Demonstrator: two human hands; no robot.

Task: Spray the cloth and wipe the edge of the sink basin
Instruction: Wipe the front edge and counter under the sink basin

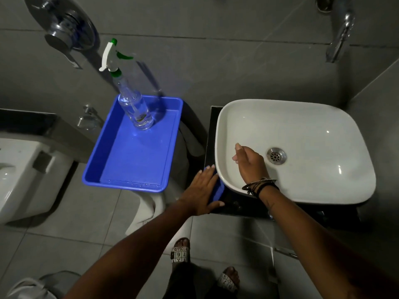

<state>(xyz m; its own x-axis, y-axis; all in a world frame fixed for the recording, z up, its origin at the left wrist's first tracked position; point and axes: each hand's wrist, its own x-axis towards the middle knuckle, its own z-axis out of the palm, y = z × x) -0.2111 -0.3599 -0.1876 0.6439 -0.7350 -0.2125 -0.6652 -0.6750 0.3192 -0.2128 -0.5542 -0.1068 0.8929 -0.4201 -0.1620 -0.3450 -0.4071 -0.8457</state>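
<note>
A white sink basin (pixel 302 128) sits on a dark counter at the right. My left hand (pixel 203 188) lies flat on a blue cloth (pixel 219 189), pressing it against the basin's outer left edge near the front corner; most of the cloth is hidden under the hand. My right hand (pixel 248 162) rests inside the basin by its left wall, fingers loosely apart, holding nothing, with bracelets on the wrist. A clear spray bottle (pixel 133 104) with a white and green trigger stands upright in a blue tray (pixel 131 160) to the left of the sink.
A metal drain (pixel 276 156) sits in the basin floor. A wall tap (pixel 341 35) hangs above the sink and a chrome valve (pixel 62 29) at upper left. A toilet (pixel 19 175) stands at far left. My sandalled feet (pixel 181 251) are on the tiled floor.
</note>
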